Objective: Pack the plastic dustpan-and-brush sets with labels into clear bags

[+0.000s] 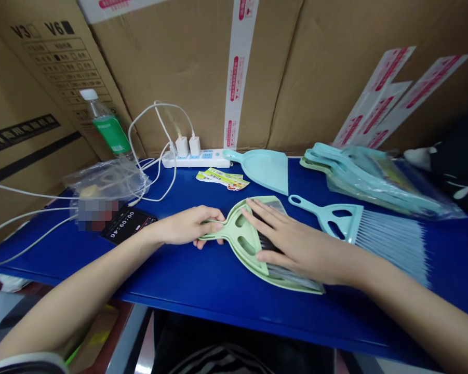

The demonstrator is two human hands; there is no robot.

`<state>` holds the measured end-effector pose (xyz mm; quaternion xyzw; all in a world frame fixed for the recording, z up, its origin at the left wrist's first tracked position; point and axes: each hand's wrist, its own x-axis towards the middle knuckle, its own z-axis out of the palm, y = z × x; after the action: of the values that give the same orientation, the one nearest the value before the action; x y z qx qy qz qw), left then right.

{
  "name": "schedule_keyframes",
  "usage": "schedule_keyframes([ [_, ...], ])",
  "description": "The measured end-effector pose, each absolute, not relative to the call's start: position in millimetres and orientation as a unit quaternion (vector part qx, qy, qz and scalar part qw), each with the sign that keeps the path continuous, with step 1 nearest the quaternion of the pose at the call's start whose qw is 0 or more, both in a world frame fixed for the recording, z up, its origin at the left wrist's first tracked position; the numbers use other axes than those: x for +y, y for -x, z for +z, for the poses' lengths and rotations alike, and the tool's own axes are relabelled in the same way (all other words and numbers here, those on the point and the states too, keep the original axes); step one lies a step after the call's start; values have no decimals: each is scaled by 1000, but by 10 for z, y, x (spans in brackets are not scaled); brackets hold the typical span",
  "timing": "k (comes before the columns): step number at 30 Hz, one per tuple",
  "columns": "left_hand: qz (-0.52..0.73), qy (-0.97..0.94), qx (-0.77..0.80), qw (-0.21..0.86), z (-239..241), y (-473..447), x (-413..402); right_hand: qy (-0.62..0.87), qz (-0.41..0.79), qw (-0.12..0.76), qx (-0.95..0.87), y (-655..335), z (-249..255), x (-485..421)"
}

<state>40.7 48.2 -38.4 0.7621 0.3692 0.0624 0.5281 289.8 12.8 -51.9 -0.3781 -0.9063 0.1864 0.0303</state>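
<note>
A green hand brush (244, 235) lies nested on a green dustpan (238, 255) on the blue table. My left hand (192, 225) is closed around their stacked handles. My right hand (282, 238) rests flat over the brush's dark and grey bristles, fingers stretched out and pointing to the upper left. A light blue hand brush (337, 215) lies to the right, its pale bristles partly hidden behind my right forearm. Behind the green pair sits a light blue dustpan (267, 169).
Several bagged blue and green dustpan sets (374, 176) lie at the back right. Yellow-green paper tags (223, 178), a white power strip (197, 159) with cables, a bottle (111, 130), crumpled clear plastic (101, 179) and a phone (128, 224) occupy the left and back. Cardboard boxes (179, 62) wall off the rear.
</note>
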Motion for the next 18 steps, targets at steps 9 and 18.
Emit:
schedule_keyframes([
  [9,-2,-875,386,291,-190,-366,406,411,113,16,-904,-3126,-463,194],
  [18,-34,-882,398,250,-165,-354,396,555,-60,-48,-828,-3527,-460,359],
])
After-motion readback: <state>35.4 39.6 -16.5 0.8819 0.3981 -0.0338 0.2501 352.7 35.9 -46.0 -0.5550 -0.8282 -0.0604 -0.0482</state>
